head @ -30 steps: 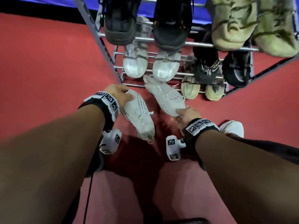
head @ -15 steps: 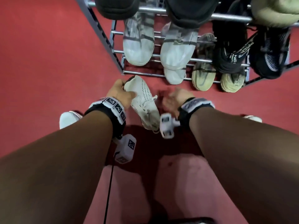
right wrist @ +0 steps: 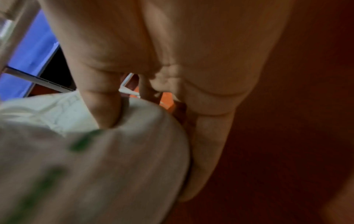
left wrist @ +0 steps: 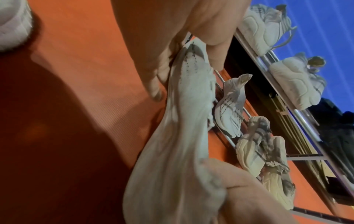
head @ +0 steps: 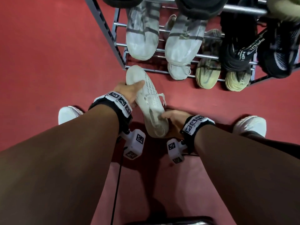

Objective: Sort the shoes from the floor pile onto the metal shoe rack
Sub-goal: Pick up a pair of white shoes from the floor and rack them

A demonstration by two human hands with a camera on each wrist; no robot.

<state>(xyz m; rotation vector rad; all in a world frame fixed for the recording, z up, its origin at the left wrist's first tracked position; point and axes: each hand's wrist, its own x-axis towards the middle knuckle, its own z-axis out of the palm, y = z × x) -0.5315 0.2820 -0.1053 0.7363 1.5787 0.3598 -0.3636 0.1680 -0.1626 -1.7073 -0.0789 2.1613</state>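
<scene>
A white knit sneaker (head: pixel 151 104) hangs above the red floor just in front of the metal shoe rack (head: pixel 112 38). My left hand (head: pixel 136 93) grips its far end, thumb on top and fingers underneath. My right hand (head: pixel 168 124) holds the near end by the collar. In the right wrist view the thumb (right wrist: pixel 101 109) digs into the sneaker (right wrist: pixel 95 166). The left wrist view shows the sneaker (left wrist: pixel 184 121) stretched between both hands. Its matching white sneaker (head: pixel 177 69) lies on the rack's bottom tier, left of middle.
Grey-white chunky sneakers (head: pixel 141 38) fill the tier above, black shoes (head: pixel 235 51) sit to the right, and beige shoes (head: pixel 207 73) occupy the bottom tier's right half. My own white shoes (head: pixel 69 114) (head: pixel 250 125) stand on the red floor either side.
A second ago each hand held one white sneaker. The right one now lies on the bottom tier, and my right hand has come back to grip the near end of the left one.
</scene>
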